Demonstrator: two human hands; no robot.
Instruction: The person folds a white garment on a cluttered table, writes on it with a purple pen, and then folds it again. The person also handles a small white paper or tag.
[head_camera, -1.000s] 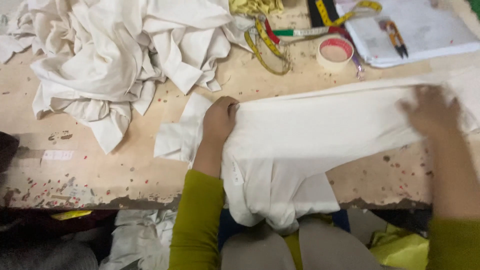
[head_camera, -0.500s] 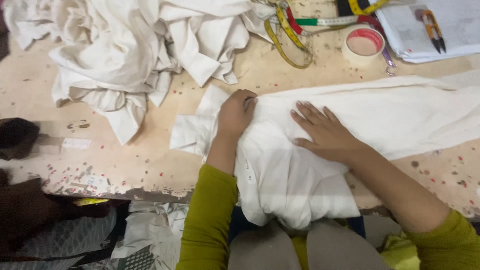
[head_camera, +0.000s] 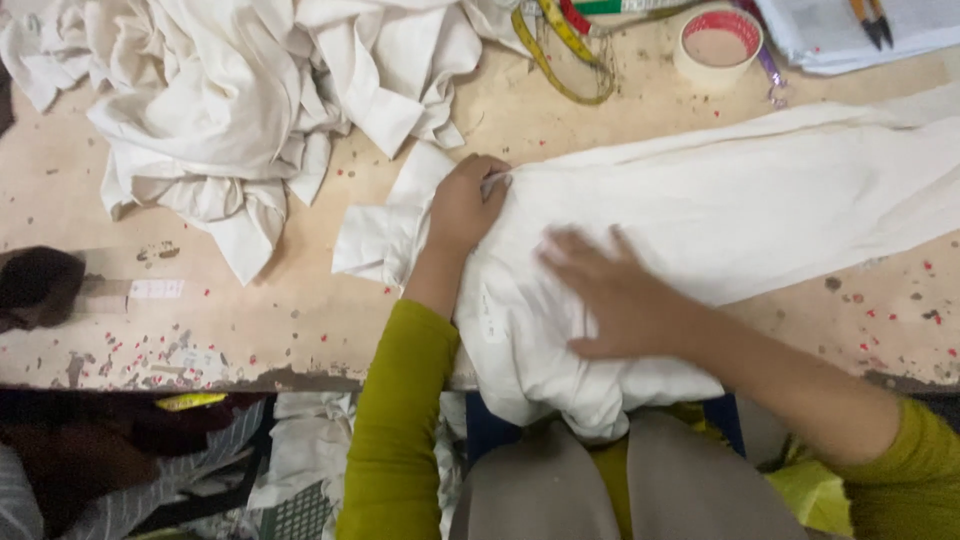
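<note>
A long, cream-white cotton garment (head_camera: 720, 210) lies stretched across the pale, paint-flecked wooden worktop (head_camera: 300, 300), running from the near edge out toward three o'clock, its bottom end drooping over the edge into the person's lap. The left hand (head_camera: 466, 205) sits at the garment's nine o'clock end, fingers curled together and pinching a fold of the cloth beside a small flap that sticks out. The right hand (head_camera: 610, 295) lies flat on the fabric toward five o'clock of the left, fingers spread apart, pressing rather than gripping; it is slightly blurred. The cloth looks soft and matte, creased lengthwise, with a small label stitched near the left wrist. Both sleeves are olive-green knit. At eleven o'clock a crumpled heap of similar white cloth pieces (head_camera: 250, 100) lies well apart. At one o'clock lie a yellow measuring tape (head_camera: 560, 60) and a round roll of tape with a red inner rim (head_camera: 718, 45).
</note>
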